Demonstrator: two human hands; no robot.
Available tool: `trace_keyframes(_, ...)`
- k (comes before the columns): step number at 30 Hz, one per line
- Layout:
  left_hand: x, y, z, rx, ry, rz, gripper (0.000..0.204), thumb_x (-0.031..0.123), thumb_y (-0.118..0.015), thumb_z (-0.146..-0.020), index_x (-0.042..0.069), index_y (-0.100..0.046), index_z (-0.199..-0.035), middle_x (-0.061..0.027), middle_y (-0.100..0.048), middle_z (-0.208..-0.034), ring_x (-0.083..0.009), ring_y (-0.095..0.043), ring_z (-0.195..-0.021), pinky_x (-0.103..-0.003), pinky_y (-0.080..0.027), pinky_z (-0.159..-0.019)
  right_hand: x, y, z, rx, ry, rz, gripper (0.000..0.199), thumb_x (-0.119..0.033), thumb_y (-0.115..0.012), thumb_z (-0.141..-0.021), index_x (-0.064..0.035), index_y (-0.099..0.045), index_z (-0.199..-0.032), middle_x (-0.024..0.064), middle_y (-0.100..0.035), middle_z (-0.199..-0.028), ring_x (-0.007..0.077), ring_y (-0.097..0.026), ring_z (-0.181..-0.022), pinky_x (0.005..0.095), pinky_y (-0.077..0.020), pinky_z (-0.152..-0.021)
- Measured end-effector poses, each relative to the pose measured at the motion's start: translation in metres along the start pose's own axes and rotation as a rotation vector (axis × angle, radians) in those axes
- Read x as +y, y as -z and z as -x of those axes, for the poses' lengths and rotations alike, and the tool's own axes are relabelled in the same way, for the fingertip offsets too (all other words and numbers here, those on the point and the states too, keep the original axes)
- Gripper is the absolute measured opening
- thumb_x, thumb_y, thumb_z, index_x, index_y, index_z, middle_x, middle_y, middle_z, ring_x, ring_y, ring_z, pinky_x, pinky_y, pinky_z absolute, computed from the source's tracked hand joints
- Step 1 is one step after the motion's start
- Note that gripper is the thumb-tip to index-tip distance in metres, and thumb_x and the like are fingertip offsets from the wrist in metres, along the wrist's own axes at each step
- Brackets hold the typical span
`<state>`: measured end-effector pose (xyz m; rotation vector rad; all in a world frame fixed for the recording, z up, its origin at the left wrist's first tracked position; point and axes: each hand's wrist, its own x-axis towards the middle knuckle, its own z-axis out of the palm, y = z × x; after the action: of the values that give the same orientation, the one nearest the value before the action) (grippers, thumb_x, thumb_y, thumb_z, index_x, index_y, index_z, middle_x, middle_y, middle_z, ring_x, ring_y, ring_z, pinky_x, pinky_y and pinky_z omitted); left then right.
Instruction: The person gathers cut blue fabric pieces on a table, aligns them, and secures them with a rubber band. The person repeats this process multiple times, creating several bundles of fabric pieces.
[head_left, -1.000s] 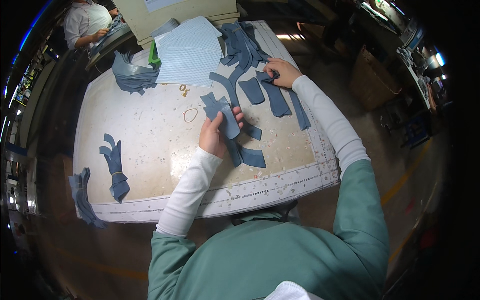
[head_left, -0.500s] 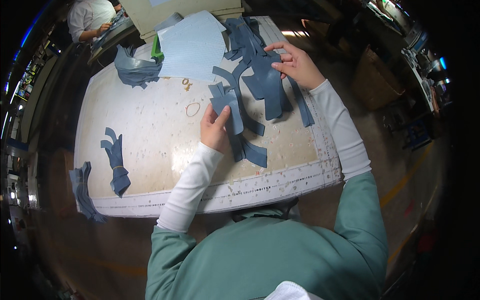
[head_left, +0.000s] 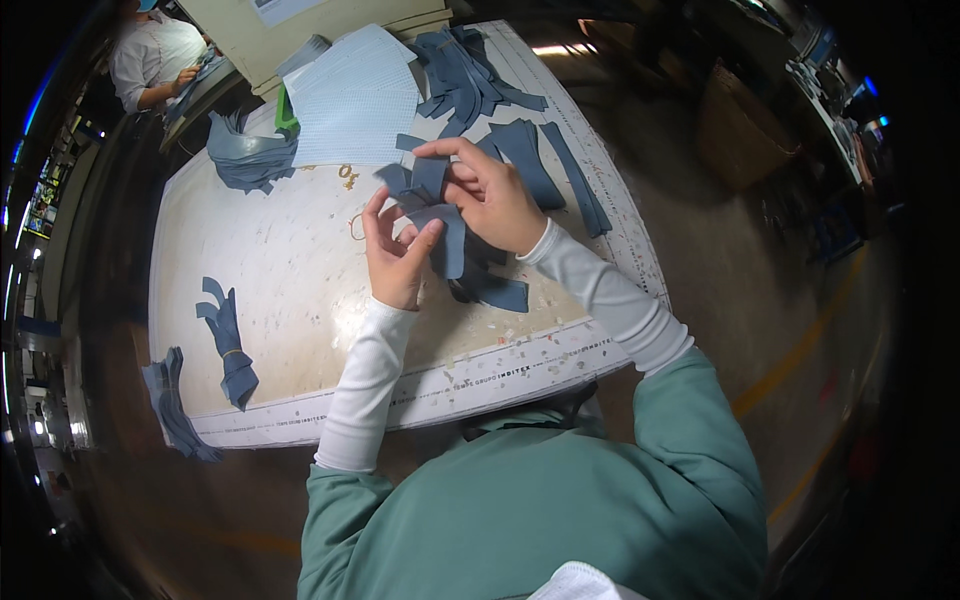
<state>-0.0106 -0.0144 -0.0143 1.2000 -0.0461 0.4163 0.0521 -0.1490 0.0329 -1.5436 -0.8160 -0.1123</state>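
My left hand is closed on a small fan of flat blue-grey cut pieces that look like leather or fabric, its thumb pressed on top. Right beside it, my right hand has its fingers curled on a blue-grey piece at the far side of that bunch. Part of the right thumb and the piece's lower end are hidden. Beneath and nearer me, loose strips lie on the table. Past my right hand rest wider pieces and a long narrow strip.
The pale table carries a heap of blue-grey pieces, perforated white sheets, a green object, a curved stack and two banded bundles. Rubber bands lie mid-table. Another person sits far left.
My right hand has come left and nearer from the wider pieces to meet my left hand at the bunch. My left hand has shifted slightly left. The whole view has moved a little.
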Motion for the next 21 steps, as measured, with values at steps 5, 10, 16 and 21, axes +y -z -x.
trace_keyframes(5, 0.005, 0.012, -0.004, -0.093, 0.044, -0.266, 0.034, 0.014, -0.058, -0.087, 0.001, -0.048, -0.118, -0.0069, -0.061, -0.096, -0.0128, -0.057, -0.088, -0.025, -0.045, -0.078, 0.001, -0.002, 0.009, 0.050, -0.085, 0.049, 0.036, -0.008, -0.044, -0.090, -0.0062, -0.043, -0.126, 0.0108, -0.063, -0.098, 0.0127, -0.061, -0.089, 0.0244, -0.0483, -0.075)
trace_keyframes(10, -0.003, 0.001, -0.002, 0.035, 0.126, 0.009, 0.032, 0.020, -0.049, -0.093, 0.003, -0.046, -0.120, -0.0047, -0.057, -0.109, -0.0124, -0.053, -0.099, -0.025, -0.042, -0.084, 0.023, -0.035, 0.019, 0.140, -0.403, 0.013, 0.053, -0.040, -0.032, -0.096, 0.0016, -0.039, -0.129, 0.0174, -0.051, -0.121, 0.0246, -0.048, -0.113, 0.0317, -0.0365, -0.095)
trace_keyframes(16, 0.025, 0.033, -0.017, -0.143, 0.268, 0.119, 0.020, 0.019, -0.048, -0.092, 0.006, -0.049, -0.108, -0.0048, -0.057, -0.098, -0.0131, -0.056, -0.073, -0.024, -0.046, -0.065, 0.045, -0.044, -0.002, -0.056, -0.335, -0.156, 0.041, -0.037, -0.043, -0.092, -0.0005, -0.062, -0.089, 0.0142, -0.063, -0.072, 0.0294, -0.062, -0.067, 0.0373, -0.0475, -0.062)
trace_keyframes(21, 0.075, 0.100, -0.034, -0.196, 0.413, 0.628, 0.017, 0.021, -0.042, -0.095, 0.005, -0.044, -0.100, 0.0002, -0.042, -0.070, -0.0020, -0.034, -0.045, -0.015, -0.033, -0.038, 0.048, -0.017, -0.003, -0.528, -0.044, 0.480, 0.013, -0.022, -0.061, -0.080, -0.0097, -0.061, -0.082, 0.0077, -0.058, -0.082, 0.0233, -0.053, -0.074, 0.0338, -0.0446, -0.071)
